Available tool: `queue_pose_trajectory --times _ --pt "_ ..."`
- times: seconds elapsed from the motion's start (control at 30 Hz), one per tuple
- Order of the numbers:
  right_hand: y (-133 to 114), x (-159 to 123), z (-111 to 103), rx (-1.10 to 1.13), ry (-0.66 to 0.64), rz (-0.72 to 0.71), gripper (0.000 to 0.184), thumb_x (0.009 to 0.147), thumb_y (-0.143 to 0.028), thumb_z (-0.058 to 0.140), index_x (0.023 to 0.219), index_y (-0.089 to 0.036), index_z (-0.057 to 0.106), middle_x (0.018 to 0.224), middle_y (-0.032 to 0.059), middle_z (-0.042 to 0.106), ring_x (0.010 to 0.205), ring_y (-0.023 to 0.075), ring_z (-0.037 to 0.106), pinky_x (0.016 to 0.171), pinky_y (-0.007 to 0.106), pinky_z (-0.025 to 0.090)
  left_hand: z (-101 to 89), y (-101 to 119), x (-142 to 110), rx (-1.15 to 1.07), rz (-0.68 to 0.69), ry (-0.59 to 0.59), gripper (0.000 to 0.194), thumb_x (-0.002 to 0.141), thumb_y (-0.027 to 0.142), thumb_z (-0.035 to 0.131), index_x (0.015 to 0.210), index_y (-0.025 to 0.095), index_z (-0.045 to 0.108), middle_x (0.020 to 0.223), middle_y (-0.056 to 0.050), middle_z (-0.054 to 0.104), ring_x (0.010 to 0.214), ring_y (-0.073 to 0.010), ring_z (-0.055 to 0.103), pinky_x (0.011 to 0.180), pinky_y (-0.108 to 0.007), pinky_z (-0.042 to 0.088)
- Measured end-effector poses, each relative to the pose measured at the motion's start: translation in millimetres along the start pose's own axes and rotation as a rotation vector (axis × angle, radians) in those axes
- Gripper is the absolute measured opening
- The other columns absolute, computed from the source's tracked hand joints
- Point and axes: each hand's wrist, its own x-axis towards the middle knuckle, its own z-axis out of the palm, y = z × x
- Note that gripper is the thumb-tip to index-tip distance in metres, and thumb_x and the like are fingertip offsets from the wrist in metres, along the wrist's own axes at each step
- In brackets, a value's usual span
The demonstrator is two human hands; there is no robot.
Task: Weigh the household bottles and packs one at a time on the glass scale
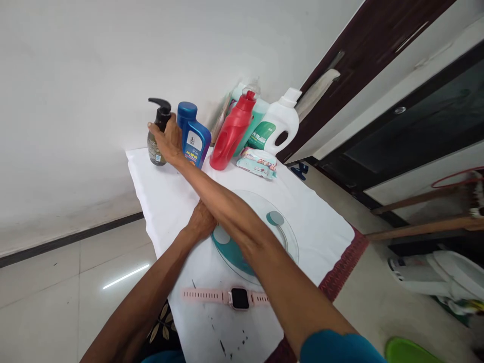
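Observation:
My right hand (169, 139) reaches across to the far left corner of the table. Its fingers are closed round the upper part of a dark pump bottle (157, 154), which stands upright. Just right of it is a blue jug-shaped bottle (193, 135). Under my right forearm, my left hand (203, 220) is at the left edge of a round glass scale (236, 259); its fingers are hidden by the forearm. Close to me, a pink-strapped smartwatch (239, 298) lies flat with a dark screen.
Behind the scale stand a red bottle (231, 133) and a white detergent jug (282, 121), with a wipes packet (257, 163) before them. A white cloth (317, 217) covers the table, which meets the wall (75, 101). A white bucket (446, 275) stands on the floor at right.

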Motion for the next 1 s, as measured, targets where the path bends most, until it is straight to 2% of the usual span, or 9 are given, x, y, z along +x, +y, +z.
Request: queue_pose_trajectory --times 0.13,0.2,0.27,0.37,0.47,0.57,0.67,0.8,1.0 --pt "-3 -47 -84 0.103 -0.008 -0.093 0.052 0.11 -0.075 0.073 0.127 -0.027 0.062 0.118 -0.0006 0.082 0.125 0.0257 0.077 0.124 0.051 0.062 -7.0 0 1 0.064 -0.012 0.0 0.026 0.113 0.026 0.059 0.135 0.019 0.07 0.142 -0.021 0.072 0.141 -0.041 0.07 0.128 -0.069 0.057" --pt "-1 -77 -132 0.116 -0.004 -0.144 0.05 0.104 -0.076 0.081 0.119 -0.031 0.066 0.115 -0.0027 0.083 0.117 0.0227 0.076 0.118 0.048 0.065 -11.1 -1 1 0.099 0.013 -0.01 0.026 0.116 0.03 0.058 0.136 0.019 0.07 0.142 -0.021 0.071 0.138 -0.0387 0.071 0.128 -0.066 0.058" --pt "2 -108 -178 0.115 0.032 -0.159 0.05 0.096 -0.078 0.088 0.11 -0.034 0.069 0.112 -0.002 0.083 0.112 0.0254 0.076 0.113 0.05 0.068 -13.7 -2 1 0.128 0.025 -0.007 0.024 0.116 0.029 0.055 0.133 0.021 0.069 0.14 -0.019 0.072 0.135 -0.0373 0.07 0.125 -0.064 0.06" --pt "6 -151 -233 0.135 0.119 -0.181 0.044 0.091 -0.069 0.094 0.106 -0.033 0.073 0.11 0.0009 0.083 0.109 0.03 0.077 0.109 0.055 0.067 -16.1 -2 3 0.152 0.049 -0.02 0.022 0.117 0.029 0.05 0.127 0.022 0.069 0.135 -0.018 0.073 0.13 -0.036 0.071 0.122 -0.062 0.062" --pt "14 -182 -270 0.08 0.155 -0.176 0.035 0.092 -0.059 0.096 0.105 -0.032 0.077 0.108 0.002 0.083 0.109 0.0299 0.077 0.112 0.056 0.067 -19.7 -1 4 0.162 0.068 -0.045 0.029 0.118 0.035 0.047 0.131 0.02 0.069 0.138 -0.019 0.073 0.132 -0.036 0.071 0.124 -0.062 0.06" --pt "28 -200 -291 0.055 0.134 -0.137 0.039 0.092 -0.061 0.096 0.108 -0.032 0.077 0.114 0.0034 0.083 0.122 0.0324 0.077 0.119 0.059 0.065 -24.0 1 5 0.18 0.056 -0.047 0.034 0.117 0.041 0.049 0.134 0.02 0.069 0.143 -0.02 0.073 0.133 -0.0359 0.072 0.123 -0.062 0.06" --pt "47 -209 -299 0.073 0.108 -0.094 0.044 0.092 -0.066 0.095 0.112 -0.032 0.075 0.119 0.0041 0.083 0.131 0.0342 0.076 0.122 0.061 0.063 -27.6 3 5 0.199 0.053 -0.042 0.032 0.116 0.043 0.052 0.133 0.023 0.07 0.142 -0.017 0.075 0.129 -0.0344 0.073 0.119 -0.061 0.062" --pt "62 -216 -299 0.095 0.085 -0.074 0.051 0.092 -0.073 0.094 0.115 -0.032 0.073 0.119 0.0038 0.082 0.129 0.0334 0.076 0.119 0.059 0.064 -31.3 4 6 0.227 0.07 -0.046 0.034 0.116 0.047 0.053 0.132 0.023 0.071 0.139 -0.016 0.075 0.119 -0.0322 0.075 0.114 -0.059 0.065" --pt "58 -221 -295 0.073 0.066 -0.061 0.055 0.09 -0.079 0.094 0.112 -0.035 0.069 0.115 0.0025 0.082 0.116 0.0316 0.076 0.114 0.055 0.064 -32.9 -2 8 0.257 0.125 -0.03 0.045 0.119 0.06 0.05 0.132 0.024 0.073 0.134 -0.016 0.075 0.117 -0.0312 0.075 0.11 -0.054 0.067"
